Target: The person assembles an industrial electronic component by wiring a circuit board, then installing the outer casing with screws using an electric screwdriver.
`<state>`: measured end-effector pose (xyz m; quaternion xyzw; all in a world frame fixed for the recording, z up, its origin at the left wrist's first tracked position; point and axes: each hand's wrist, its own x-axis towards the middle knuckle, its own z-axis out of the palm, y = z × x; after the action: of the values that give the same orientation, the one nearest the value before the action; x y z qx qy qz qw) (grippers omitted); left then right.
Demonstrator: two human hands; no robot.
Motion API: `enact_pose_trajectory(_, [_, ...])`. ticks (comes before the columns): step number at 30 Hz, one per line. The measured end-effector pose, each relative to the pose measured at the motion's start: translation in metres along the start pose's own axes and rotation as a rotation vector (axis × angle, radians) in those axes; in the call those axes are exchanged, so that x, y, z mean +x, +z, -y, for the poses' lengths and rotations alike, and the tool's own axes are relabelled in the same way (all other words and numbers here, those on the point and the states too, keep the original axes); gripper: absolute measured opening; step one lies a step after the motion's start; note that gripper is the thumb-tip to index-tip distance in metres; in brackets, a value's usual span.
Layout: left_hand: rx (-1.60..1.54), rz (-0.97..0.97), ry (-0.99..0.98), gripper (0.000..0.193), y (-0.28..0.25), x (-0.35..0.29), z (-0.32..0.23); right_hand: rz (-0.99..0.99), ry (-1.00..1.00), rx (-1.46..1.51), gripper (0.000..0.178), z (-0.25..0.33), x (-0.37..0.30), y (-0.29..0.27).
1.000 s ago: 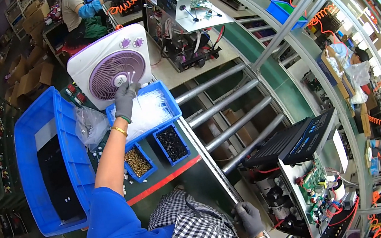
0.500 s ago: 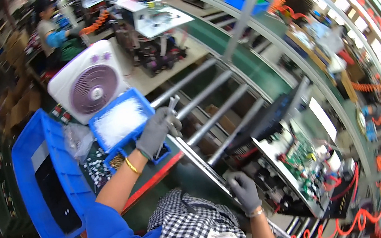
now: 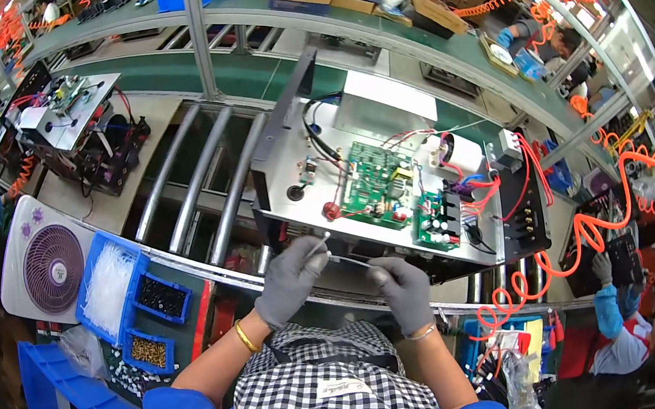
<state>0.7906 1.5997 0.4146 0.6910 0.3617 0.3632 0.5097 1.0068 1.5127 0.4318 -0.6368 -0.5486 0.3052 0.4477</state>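
Observation:
In grey gloves, both my hands meet in front of an open metal chassis [image 3: 313, 164] carrying a green circuit board [image 3: 379, 184]. My left hand [image 3: 290, 284] is closed, pinching thin pale cable ties [image 3: 350, 261], one of which spans the gap to my right hand [image 3: 405, 293]. The fingers of my right hand are closed round the other end. Both hands are just off the near edge of the chassis, beside its left half. Red and black wires [image 3: 475, 198] run to parts on its right side. More white strips fill a blue bin [image 3: 128, 248] at left.
Metal rollers [image 3: 200, 173] lie left of the chassis. Small blue trays hold black parts [image 3: 162, 298] and brass-coloured parts [image 3: 149, 351]. A white fan [image 3: 48, 259] stands behind a large blue crate [image 3: 76, 394]. An orange coiled hose [image 3: 583, 242] hangs at right, near a co-worker [image 3: 631, 337].
My view has swung right to the chassis. My left hand has moved from the bin of white strips to the chassis, and my right hand has come up to grip a tie.

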Motion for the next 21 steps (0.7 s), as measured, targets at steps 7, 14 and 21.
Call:
enact_pose_trajectory(7, [0.485, -0.322, 0.155, 0.055, 0.011, 0.049, -0.025, -0.357, 0.256, 0.267, 0.014, -0.03, -0.019, -0.048])
enact_pose_trajectory(14, [0.634, -0.251, 0.046, 0.047, 0.013, 0.074, -0.019, -0.435, 0.034, -0.101, 0.01, -0.03, 0.003, -0.04])
enact_pose_trajectory(21, [0.261, -0.185, -0.059, 0.04, 0.003, 0.083, -0.018, -0.29, 0.081, 0.18, 0.015, -0.023, 0.021, -0.021])
